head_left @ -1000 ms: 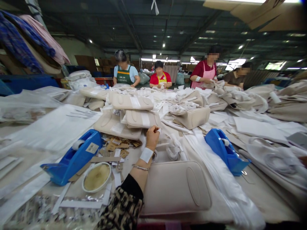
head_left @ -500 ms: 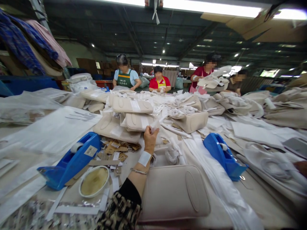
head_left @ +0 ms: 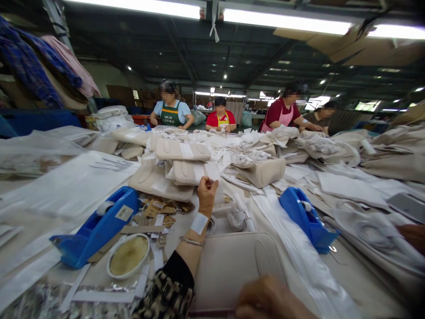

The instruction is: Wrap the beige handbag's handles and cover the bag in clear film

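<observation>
My left hand [head_left: 206, 195] reaches out over the table with a white band on its wrist and a patterned sleeve behind it. Its fingers pinch a small white paper slip [head_left: 211, 172], held up in front of a stack of beige padded cushions [head_left: 182, 150]. A large beige cushion [head_left: 232, 266] lies flat just in front of me. My right hand [head_left: 268, 297] shows at the bottom edge over that cushion, blurred, so its fingers cannot be made out.
Two blue tape dispensers [head_left: 96, 226] [head_left: 303, 217] flank the cushion, and a round dish [head_left: 129, 255] sits near the left one. Brown tags [head_left: 159, 208], white strips and plastic bags [head_left: 76, 181] cover the table. Several people [head_left: 172, 110] work at the far side. Another hand [head_left: 415, 235] shows at right.
My left hand has lifted the white slip slightly and turned it upright. My right hand has come into view at the bottom. The view has tilted upward.
</observation>
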The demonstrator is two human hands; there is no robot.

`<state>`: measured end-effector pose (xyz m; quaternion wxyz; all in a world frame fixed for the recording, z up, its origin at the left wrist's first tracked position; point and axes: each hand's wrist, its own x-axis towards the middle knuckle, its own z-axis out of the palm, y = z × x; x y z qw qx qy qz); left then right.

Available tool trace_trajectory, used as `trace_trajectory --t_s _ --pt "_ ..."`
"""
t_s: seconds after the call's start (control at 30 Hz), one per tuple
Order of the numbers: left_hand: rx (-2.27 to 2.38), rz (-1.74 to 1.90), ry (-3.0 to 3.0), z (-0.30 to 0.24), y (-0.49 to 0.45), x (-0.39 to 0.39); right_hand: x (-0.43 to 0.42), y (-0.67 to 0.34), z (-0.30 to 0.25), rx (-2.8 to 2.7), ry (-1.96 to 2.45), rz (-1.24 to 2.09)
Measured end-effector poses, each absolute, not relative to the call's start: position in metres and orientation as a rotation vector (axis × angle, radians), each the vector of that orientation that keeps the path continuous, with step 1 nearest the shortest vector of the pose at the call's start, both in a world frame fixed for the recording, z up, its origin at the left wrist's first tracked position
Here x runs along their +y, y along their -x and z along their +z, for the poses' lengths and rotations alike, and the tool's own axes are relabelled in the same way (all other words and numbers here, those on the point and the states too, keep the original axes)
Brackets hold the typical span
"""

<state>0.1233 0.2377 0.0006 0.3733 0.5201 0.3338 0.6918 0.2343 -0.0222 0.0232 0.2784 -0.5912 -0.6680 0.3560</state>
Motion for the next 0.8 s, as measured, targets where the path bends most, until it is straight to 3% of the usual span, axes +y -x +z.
trace_trajectory --t_s 0.17,0.33,0.8 --pt "0.836 1.763 -1.350 0.006 -0.121 0.231 0.100 -0.213 0.055 -1.552 1.385 0.411" --pt "0.847 1.788 -1.419 0.015 -0.118 0.220 0.180 -0.198 0.052 -1.454 1.374 0.391" --pt "0.983 1.946 -1.606 0.028 -0.108 0.205 0.105 -0.211 0.025 -1.594 1.307 0.418"
